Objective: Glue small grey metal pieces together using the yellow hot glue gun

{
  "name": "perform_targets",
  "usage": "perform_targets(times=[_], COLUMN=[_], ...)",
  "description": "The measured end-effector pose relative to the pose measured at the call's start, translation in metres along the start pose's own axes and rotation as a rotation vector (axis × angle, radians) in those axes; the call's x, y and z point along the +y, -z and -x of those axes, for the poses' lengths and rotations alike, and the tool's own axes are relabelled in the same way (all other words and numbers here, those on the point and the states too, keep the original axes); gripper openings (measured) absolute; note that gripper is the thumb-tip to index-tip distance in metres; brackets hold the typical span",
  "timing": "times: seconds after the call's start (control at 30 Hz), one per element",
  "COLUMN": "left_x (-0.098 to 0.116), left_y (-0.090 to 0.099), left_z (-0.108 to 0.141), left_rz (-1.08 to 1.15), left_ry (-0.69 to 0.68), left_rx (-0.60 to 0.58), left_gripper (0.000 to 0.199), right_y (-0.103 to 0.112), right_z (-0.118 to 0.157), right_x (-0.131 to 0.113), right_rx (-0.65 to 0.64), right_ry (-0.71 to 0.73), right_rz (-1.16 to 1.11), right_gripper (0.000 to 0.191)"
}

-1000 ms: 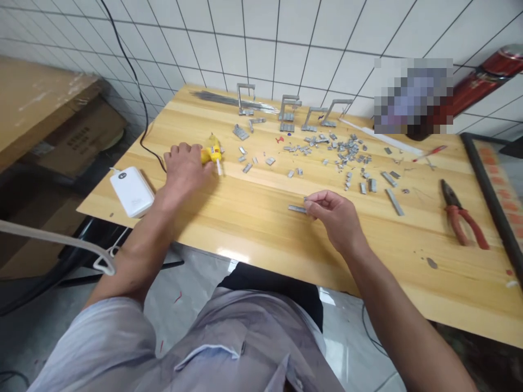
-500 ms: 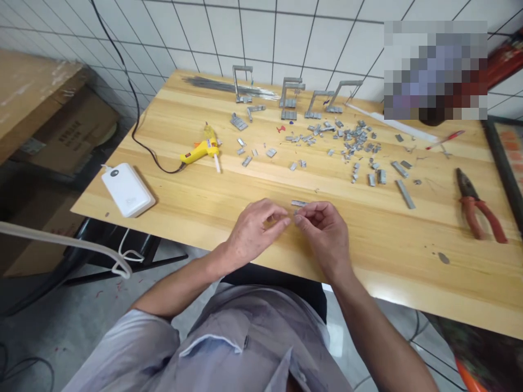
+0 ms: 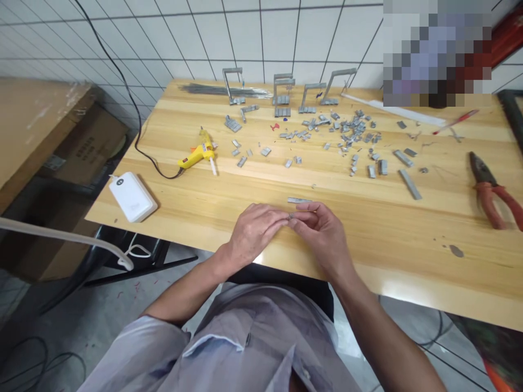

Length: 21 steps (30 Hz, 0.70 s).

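My left hand (image 3: 257, 228) and my right hand (image 3: 321, 231) meet over the front of the wooden table. Their fingertips pinch a tiny grey metal piece (image 3: 291, 216) between them; most of it is covered by the fingers. Just beyond the right fingers lies a flat grey metal strip (image 3: 297, 200), partly hidden by that hand. Farther back, a loose pile of small grey metal pieces (image 3: 354, 129) is scattered over the tabletop.
A yellow glue gun (image 3: 200, 154) and a white power bank (image 3: 133, 197) lie to the left. Several grey bracket-shaped stands, one stand (image 3: 312, 98) among them, line the back before a bundle of thin rods (image 3: 204, 90). Red-handled pliers (image 3: 492, 190) and a red pen (image 3: 455, 121) are at right.
My fingertips have come together, and my left fingers have closed on the small piece held by my right hand. The view has shifted slightly.
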<state>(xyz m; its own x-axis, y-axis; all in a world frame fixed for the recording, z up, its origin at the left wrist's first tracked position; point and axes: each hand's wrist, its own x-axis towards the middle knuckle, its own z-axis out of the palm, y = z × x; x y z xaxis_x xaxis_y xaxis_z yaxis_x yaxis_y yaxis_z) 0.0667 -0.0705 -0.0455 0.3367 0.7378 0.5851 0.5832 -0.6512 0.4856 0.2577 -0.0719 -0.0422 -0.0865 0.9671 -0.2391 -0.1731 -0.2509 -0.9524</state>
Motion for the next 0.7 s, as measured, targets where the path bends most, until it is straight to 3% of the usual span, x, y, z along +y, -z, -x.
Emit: perform_targets(times=[0.23, 0.4, 0.47, 0.7], left_x=[0.007, 0.008, 0.006, 0.001], left_y=[-0.004, -0.009, -0.013, -0.03], left_z=[-0.004, -0.011, -0.013, -0.014], left_rz=[0.008, -0.03, -0.041, -0.069], left_ry=[0.149, 0.274, 0.289, 0.399], left_rx=[0.06, 0.065, 0.054, 0.014], left_gripper=[0.005, 0.013, 0.014, 0.013], right_y=[0.008, 0.036, 0.049, 0.067], right_z=[0.007, -0.001, -0.011, -0.047], right_x=[0.0, -0.017, -0.022, -0.023], right_rx=[-0.062, -0.038, -0.038, -0.167], right_ry=[0.008, 0.271, 0.378, 0.624], right_rz=[0.11, 0.619, 0.796, 1.079], right_gripper=[0.046, 0.02, 0.02, 0.02])
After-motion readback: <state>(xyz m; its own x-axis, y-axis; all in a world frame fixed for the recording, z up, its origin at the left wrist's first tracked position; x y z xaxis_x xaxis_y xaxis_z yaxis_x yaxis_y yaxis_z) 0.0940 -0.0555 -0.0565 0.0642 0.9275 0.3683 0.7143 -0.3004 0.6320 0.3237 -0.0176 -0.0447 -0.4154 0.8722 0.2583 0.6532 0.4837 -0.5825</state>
